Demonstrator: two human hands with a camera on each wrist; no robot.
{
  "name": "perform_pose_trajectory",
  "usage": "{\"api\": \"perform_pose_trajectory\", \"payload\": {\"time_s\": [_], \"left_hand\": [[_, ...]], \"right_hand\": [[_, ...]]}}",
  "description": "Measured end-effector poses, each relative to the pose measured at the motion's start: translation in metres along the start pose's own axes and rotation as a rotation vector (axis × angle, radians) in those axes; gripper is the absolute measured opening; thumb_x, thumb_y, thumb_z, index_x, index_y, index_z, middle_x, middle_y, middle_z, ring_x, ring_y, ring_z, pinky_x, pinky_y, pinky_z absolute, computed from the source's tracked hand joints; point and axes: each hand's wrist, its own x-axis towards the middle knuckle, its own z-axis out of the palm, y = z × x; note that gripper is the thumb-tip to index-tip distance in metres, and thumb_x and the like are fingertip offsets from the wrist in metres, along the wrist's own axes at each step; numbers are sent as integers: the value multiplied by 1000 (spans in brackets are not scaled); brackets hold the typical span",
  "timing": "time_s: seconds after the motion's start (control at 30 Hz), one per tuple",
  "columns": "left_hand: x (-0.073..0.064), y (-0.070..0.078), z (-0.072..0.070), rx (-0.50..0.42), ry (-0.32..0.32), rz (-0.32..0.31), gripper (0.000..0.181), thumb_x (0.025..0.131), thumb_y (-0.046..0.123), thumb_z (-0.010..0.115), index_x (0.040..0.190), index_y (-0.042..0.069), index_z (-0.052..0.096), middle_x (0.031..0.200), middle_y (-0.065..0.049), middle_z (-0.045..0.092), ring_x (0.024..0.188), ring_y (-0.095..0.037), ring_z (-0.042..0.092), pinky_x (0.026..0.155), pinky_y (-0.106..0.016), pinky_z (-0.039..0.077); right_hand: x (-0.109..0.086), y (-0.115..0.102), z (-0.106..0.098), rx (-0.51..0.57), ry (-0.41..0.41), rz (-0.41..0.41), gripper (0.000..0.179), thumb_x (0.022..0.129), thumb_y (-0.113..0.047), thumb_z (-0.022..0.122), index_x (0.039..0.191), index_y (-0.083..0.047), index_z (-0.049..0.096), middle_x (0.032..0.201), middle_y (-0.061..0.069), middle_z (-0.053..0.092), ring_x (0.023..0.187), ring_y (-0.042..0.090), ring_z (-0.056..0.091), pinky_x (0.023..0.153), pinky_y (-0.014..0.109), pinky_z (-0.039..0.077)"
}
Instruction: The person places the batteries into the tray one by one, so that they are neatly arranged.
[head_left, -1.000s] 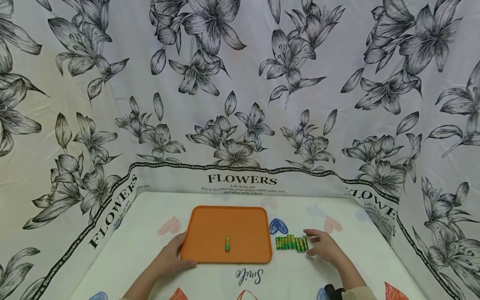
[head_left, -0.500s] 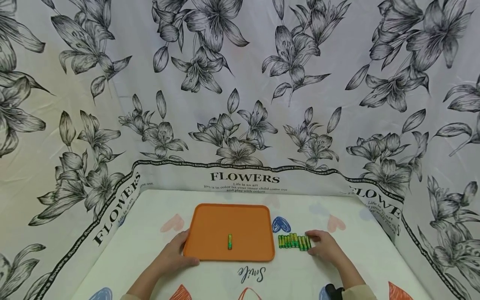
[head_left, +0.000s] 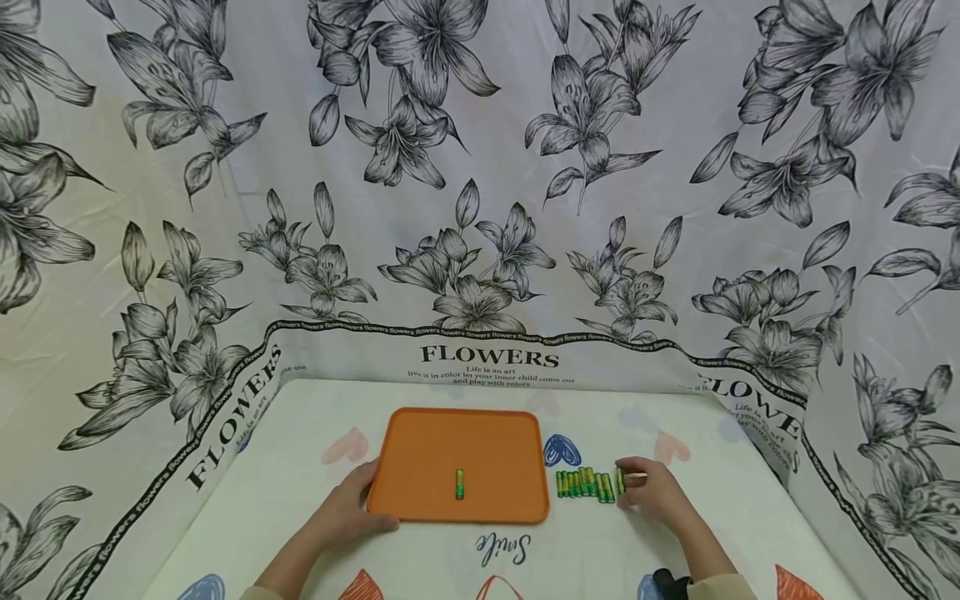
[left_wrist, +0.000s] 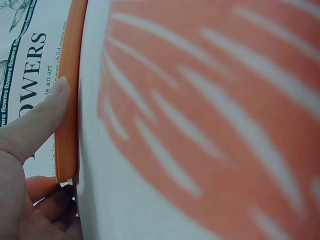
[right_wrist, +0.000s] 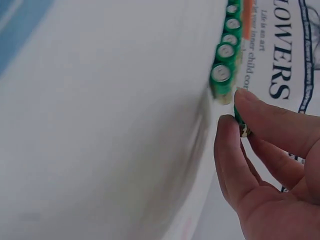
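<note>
An orange tray [head_left: 495, 467] lies on the table, with one green-and-yellow battery [head_left: 460, 483] upon it. My left hand [head_left: 351, 504] grips the tray's near left corner. In the left wrist view its thumb [left_wrist: 47, 115] lies along the tray's side wall [left_wrist: 69, 110], and the other fingers curl by the corner. Right of the tray, several batteries [head_left: 581, 483] lie side by side in a row. At the row's right end, my right hand [head_left: 652, 492] pinches a single battery [head_left: 619, 481] between thumb and fingers, slightly apart from the others. The right wrist view shows the pinched battery [right_wrist: 242, 122] mostly covered by fingers.
A white tablecloth [head_left: 435, 558] with printed hearts and the word "Smile" covers the table. Flower-printed curtains [head_left: 480, 250] rise behind it and on both sides. A dark strap [head_left: 667, 583] sits at my right wrist.
My right hand has closed its thumb and fingers on the row's end battery and drawn it slightly right, away from the others. My left hand stays at the tray.
</note>
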Motion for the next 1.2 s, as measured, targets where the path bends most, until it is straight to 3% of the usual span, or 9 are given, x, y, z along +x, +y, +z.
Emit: {"api": "perform_pose_trajectory", "payload": {"time_s": [0.17,0.37,0.8,0.97,1.2], "left_hand": [[0,1,0,-4,1,17,119,64,46,94,158,6,32,158,-20,40,146,-43,33,117,-65,26],[-2,6,-1,-4,3,20,118,65,44,94,157,3,32,157,-22,40,146,-45,33,117,-65,26],[-1,5,0,-26,-10,18,120,64,46,94,159,9,30,160,-19,37,148,-44,31,117,-65,26],[0,4,-2,-25,-1,50,120,65,44,94,159,7,30,159,-20,37,148,-44,31,117,-64,27],[0,2,-3,-35,-1,48,118,65,43,94,158,8,31,159,-19,38,147,-43,33,117,-64,27]], "right_hand": [[-4,-15,-2,35,6,-55,61,73,7,83,131,6,62,125,23,66,108,34,69,81,40,61],[-5,-31,2,80,6,-49,60,76,3,83,133,2,62,128,20,66,110,32,68,80,39,62],[-8,-56,20,95,21,-61,57,77,1,82,131,-3,65,124,10,68,106,24,67,80,37,61],[-5,-70,26,94,6,-91,56,77,-3,84,131,-6,66,121,7,69,106,22,67,81,37,61],[-1,-87,46,130,-14,-110,53,78,0,83,128,-5,67,116,7,69,102,21,67,77,36,61]]}}
